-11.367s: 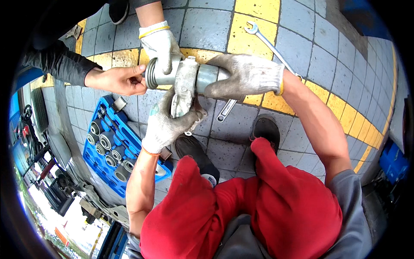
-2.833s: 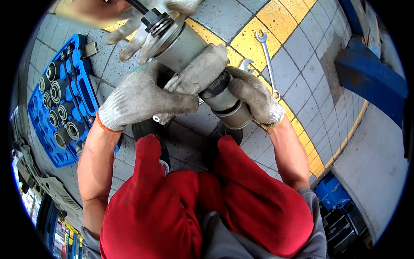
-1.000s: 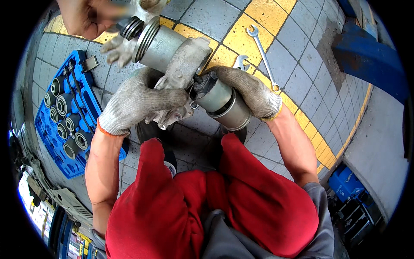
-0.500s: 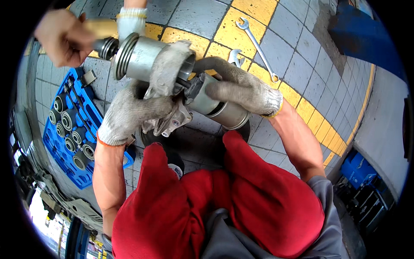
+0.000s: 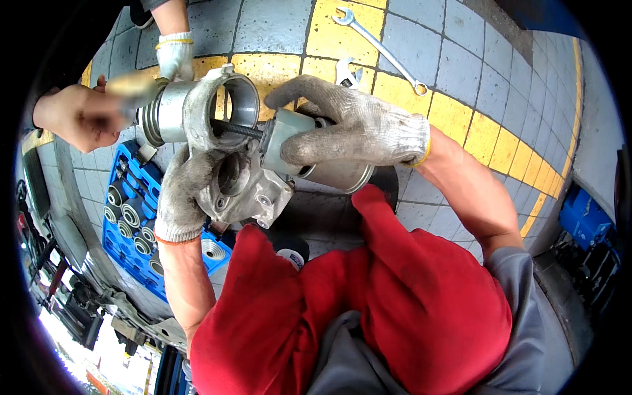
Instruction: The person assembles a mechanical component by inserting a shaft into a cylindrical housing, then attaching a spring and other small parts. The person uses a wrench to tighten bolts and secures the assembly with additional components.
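Gloved left hand (image 5: 183, 197) clenches the cast metal housing (image 5: 230, 174) from beneath while the right hand (image 5: 349, 128) grips the steel cylinder (image 5: 329, 171) beside it; the assembly looks heavy, rigid and slick, best held by its body.

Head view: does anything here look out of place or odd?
Mildly, yes. Two long silver spanners lie loose on the grey and yellow paved floor, apart from the blue tray of sockets. The grey cast-metal housing is held in mid-air by gloved hands rather than resting on anything.
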`<state>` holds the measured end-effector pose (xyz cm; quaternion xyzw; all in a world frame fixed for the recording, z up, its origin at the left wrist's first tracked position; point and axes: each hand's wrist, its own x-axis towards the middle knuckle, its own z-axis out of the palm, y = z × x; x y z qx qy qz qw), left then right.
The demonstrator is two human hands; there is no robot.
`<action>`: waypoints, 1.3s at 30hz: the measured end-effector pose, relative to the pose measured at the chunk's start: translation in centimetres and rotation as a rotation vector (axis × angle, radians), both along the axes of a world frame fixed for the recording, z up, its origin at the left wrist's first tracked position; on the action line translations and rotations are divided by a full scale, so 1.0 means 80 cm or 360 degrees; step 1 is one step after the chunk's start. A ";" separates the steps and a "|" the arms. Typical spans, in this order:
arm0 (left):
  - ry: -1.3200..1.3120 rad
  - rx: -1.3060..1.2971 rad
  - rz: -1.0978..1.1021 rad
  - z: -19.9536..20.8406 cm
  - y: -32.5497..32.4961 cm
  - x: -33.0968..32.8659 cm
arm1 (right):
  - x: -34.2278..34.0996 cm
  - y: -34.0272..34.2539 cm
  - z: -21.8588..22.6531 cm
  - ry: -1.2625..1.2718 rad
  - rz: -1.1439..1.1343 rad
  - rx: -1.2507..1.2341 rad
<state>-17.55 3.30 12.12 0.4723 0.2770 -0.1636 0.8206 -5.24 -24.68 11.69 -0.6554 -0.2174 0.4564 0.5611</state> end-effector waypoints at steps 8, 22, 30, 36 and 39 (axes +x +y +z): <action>0.0061 -0.0136 0.0065 -0.001 0.010 -0.004 | -0.002 -0.009 0.009 0.0045 -0.0004 -0.0187; 0.0081 -0.0236 -0.0004 0.004 0.016 -0.006 | -0.012 -0.027 -0.030 -0.0099 0.0096 0.0432; 0.0006 -0.0179 -0.0024 0.010 0.007 -0.011 | -0.003 -0.021 0.011 0.0524 -0.0038 0.0229; -0.0034 -0.0120 -0.0132 0.009 0.009 -0.010 | -0.002 -0.018 0.014 0.0547 -0.0083 0.0303; 0.0101 -0.0202 -0.0042 0.008 0.007 -0.014 | 0.000 -0.020 0.010 0.0584 -0.0036 0.0324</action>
